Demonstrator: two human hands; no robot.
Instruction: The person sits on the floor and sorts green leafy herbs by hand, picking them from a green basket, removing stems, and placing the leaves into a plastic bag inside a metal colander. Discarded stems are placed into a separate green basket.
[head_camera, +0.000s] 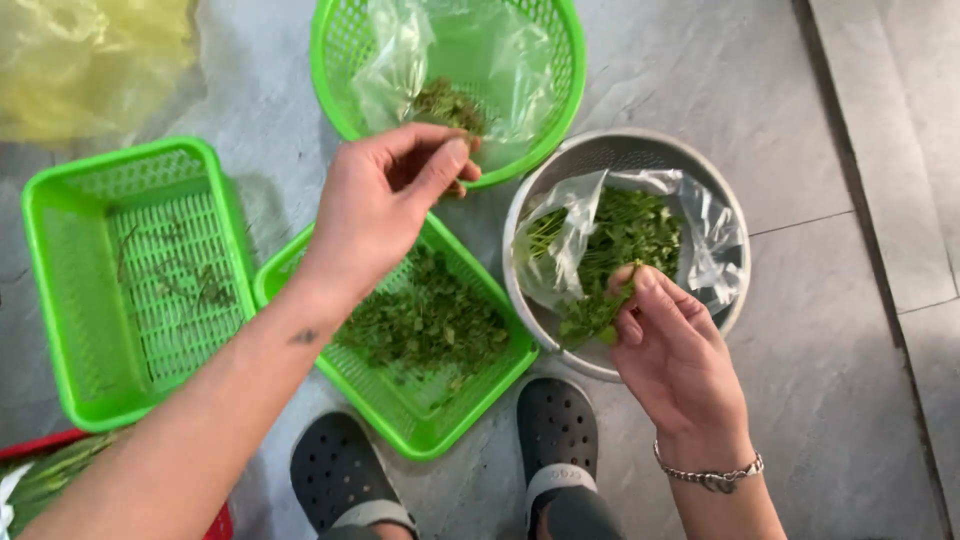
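- Green leafy herbs (625, 235) are lying in a clear plastic bag (715, 235) that is lining a metal colander (735, 300), so the loose stems are staying bundled and within reach of the right hand (670, 350).
- Right hand fingers are pinching together on a sprig of herbs (600, 310) at the bag's mouth, gripping it near the stem.
- Left hand (385, 200) is hovering between the round green basket (560, 90) and the square green basket (425, 420), thumb and fingertips closing together on a small bit of greenery; how firmly, I cannot tell.
- Picked leaves (425, 320) are piling in the square basket, directly below that hand.
- 1 rectangular green basket (60, 300) at the left is holding only a few thin stems (175, 275), kept apart from the leaves.
- 2 dark clogs (555, 425) are resting on the grey stone floor (800, 400), with every container grouped close around them.
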